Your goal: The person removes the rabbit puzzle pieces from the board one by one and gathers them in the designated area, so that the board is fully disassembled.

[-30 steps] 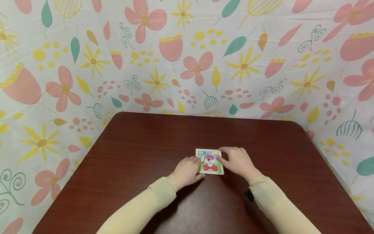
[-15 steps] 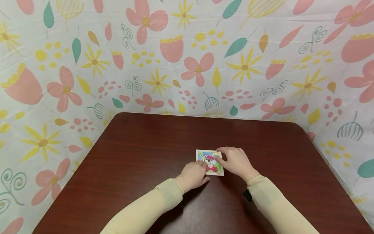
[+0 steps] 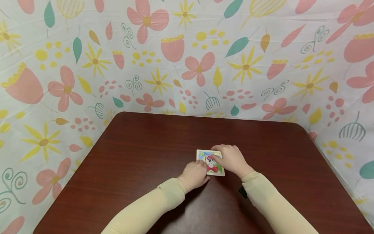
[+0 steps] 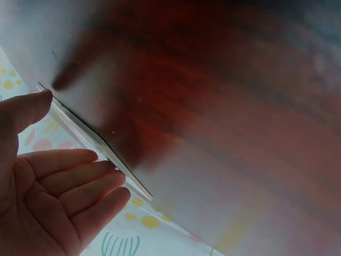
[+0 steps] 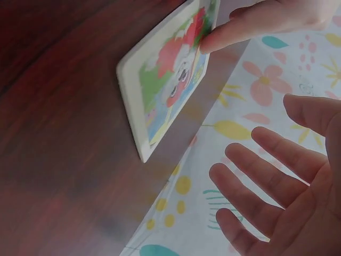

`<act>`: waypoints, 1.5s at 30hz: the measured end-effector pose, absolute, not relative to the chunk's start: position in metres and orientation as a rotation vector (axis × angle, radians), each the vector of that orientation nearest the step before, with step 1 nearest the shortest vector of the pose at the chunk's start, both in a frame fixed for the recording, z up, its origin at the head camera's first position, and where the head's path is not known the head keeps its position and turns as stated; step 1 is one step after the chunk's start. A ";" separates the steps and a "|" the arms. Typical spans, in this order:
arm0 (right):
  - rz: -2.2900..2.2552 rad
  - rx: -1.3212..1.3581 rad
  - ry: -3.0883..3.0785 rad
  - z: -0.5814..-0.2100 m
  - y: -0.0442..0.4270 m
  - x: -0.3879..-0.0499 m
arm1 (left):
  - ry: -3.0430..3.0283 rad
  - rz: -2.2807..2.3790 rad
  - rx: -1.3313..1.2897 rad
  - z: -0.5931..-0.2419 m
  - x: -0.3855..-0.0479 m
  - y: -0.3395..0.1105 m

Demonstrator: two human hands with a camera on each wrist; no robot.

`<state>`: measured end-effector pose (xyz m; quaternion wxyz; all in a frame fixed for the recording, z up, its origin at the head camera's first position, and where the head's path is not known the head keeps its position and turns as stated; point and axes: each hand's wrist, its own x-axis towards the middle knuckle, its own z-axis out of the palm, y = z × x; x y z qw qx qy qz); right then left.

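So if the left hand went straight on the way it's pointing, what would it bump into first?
Likely the right hand, across the rabbit picture from the left hand, though their heights are hard to compare.

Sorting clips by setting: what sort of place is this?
Probably a makeshift indoor tabletop recording booth, though the wider room is out of view. Signs: creased floral sheeting behind and at both sides, a dark reddish-brown table, and a small rabbit-picture panel on it.
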<state>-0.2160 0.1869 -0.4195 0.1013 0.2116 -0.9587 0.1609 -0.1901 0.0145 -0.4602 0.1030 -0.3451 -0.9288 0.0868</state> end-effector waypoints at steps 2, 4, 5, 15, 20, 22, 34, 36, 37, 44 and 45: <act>0.466 0.635 -2.835 -0.420 0.185 -0.217 | -2.746 0.265 -1.020 -0.461 -0.190 0.015; 0.452 0.648 -2.833 -0.420 0.182 -0.219 | -2.739 0.273 -1.023 -0.462 -0.191 0.015; 0.450 0.649 -2.832 -0.421 0.181 -0.219 | -2.731 0.277 -1.024 -0.463 -0.191 0.015; 0.516 0.641 -2.898 -0.424 0.171 -0.228 | -2.625 0.344 -1.052 -0.465 -0.198 0.017; 0.573 0.629 -2.958 -0.427 0.166 -0.237 | -2.620 0.350 -1.054 -0.461 -0.199 0.015; 0.564 0.635 -2.969 -0.430 0.165 -0.241 | -2.616 0.349 -1.053 -0.459 -0.198 0.015; 0.608 0.712 -3.010 -0.450 0.155 -0.261 | -2.609 0.344 -1.041 -0.462 -0.200 0.015; 0.607 0.724 -3.001 -0.451 0.154 -0.262 | -2.603 0.346 -1.037 -0.462 -0.201 0.015; 0.599 0.733 -2.997 -0.452 0.154 -0.263 | -2.603 0.348 -1.039 -0.462 -0.201 0.015; 0.545 0.809 -2.969 -0.452 0.152 -0.265 | -2.602 0.376 -1.032 -0.460 -0.201 0.015; 0.535 0.815 -2.971 -0.452 0.152 -0.266 | -2.602 0.374 -1.029 -0.460 -0.201 0.015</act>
